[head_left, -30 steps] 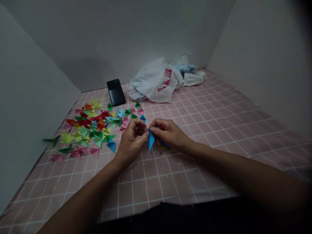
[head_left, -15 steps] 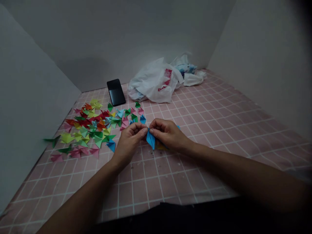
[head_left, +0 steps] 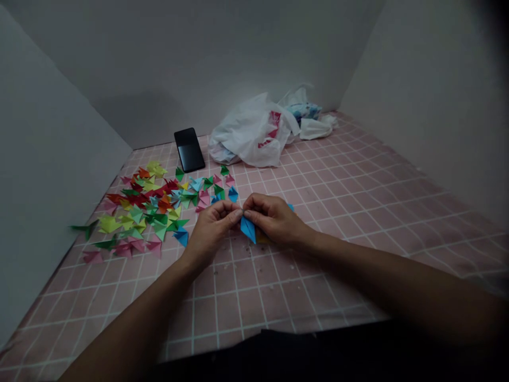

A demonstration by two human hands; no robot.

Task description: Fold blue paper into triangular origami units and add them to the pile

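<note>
A folded blue origami paper [head_left: 248, 230], diamond-shaped with a slit down its middle, hangs point-down between my two hands. My left hand [head_left: 212, 227] pinches its upper tip with thumb and forefinger. From the other side, my right hand [head_left: 272, 218] closes its thumb and fingers on the same tip, so the tip itself is mostly hidden. Beneath my right hand, bits of yellow paper [head_left: 262, 238] and blue paper [head_left: 291, 207] peek out, largely covered. Left of my hands lies a spread of small folded paper cranes [head_left: 159, 219] in many colours.
A black phone [head_left: 189, 150] lies behind the paper pile. Farther back, a crumpled white plastic bag [head_left: 252, 131] and a blue-and-white packet [head_left: 304, 111] rest near the wall. The pink checked cloth [head_left: 238, 297] covers the surface, with pale walls on three sides.
The blue paper's lower point has swung slightly to the right, and its front faces me a little more. Both hands keep their pinch almost in place.
</note>
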